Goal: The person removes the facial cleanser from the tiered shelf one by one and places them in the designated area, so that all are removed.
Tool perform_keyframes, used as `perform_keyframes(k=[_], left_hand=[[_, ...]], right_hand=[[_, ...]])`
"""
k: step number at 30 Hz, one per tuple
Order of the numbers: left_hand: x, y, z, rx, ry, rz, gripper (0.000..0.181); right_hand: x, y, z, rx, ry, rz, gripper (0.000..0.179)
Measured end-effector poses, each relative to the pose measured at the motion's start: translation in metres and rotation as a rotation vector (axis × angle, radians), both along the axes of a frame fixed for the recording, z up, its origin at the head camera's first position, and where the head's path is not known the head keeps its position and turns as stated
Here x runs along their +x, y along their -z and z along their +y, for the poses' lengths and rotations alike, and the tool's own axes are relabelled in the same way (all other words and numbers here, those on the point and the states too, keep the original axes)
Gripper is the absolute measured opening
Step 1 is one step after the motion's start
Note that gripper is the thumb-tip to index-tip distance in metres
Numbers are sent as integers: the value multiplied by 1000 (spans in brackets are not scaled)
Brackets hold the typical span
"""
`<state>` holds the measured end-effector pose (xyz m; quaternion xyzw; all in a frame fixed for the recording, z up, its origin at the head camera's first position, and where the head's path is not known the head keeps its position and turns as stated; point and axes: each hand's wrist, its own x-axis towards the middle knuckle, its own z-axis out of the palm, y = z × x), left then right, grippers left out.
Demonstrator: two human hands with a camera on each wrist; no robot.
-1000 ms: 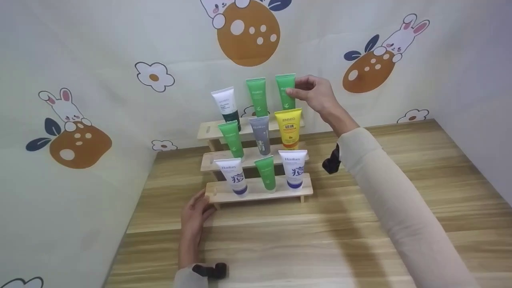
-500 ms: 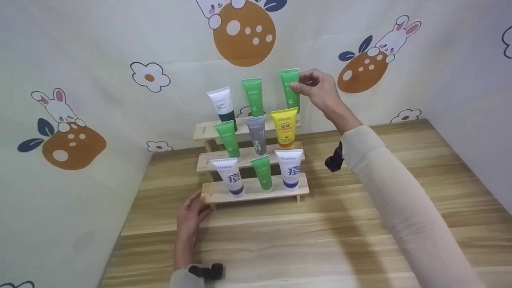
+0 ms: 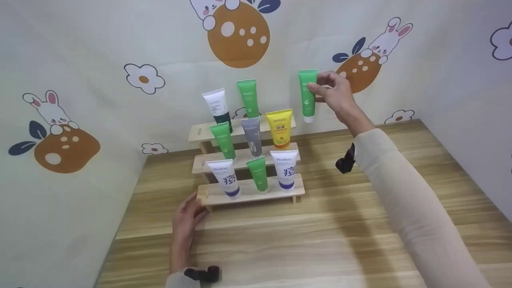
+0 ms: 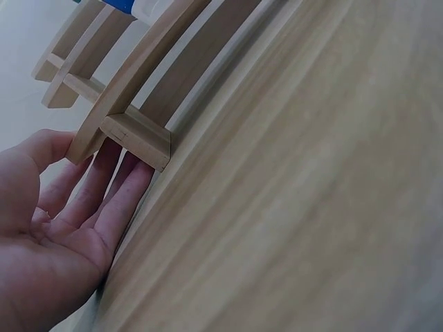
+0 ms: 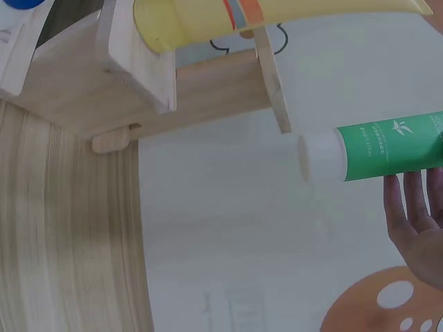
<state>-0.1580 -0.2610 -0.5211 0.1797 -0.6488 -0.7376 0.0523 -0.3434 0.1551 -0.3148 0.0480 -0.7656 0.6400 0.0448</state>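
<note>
Between thumb and fingers, my right hand (image 3: 336,94) pinches a green squeeze tube (image 3: 307,94) with a white cap pointing down. The tube hangs off the right end of the top tier, apart from the wooden tiered rack (image 3: 202,134). In the right wrist view the tube's white cap (image 5: 322,158) is level with the rack's top board. My left hand (image 3: 186,222) holds the left front corner of the lowest tier. In the left wrist view its thumb lies at the board's end (image 4: 86,142) and its fingers (image 4: 124,200) reach underneath, by the rack's foot.
More tubes stand cap-down on the rack: a white-and-dark-green one (image 3: 217,108), a green one (image 3: 249,98), a grey one (image 3: 252,136), a yellow one (image 3: 280,128) and white-and-blue ones (image 3: 286,170). Behind the wooden table (image 3: 260,240) is a patterned cloth wall (image 3: 180,40).
My right hand has lifted the green tube off the top tier's right end and carried it to the right. My left hand keeps its hold on the rack's corner.
</note>
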Motion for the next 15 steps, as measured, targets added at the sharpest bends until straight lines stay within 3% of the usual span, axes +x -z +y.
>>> perform_keyframes(k=[15], left_hand=[[2,-1,0,-20,-17,-36,50]], right_hand=[[-9,39,15,14,-4,-113,48]])
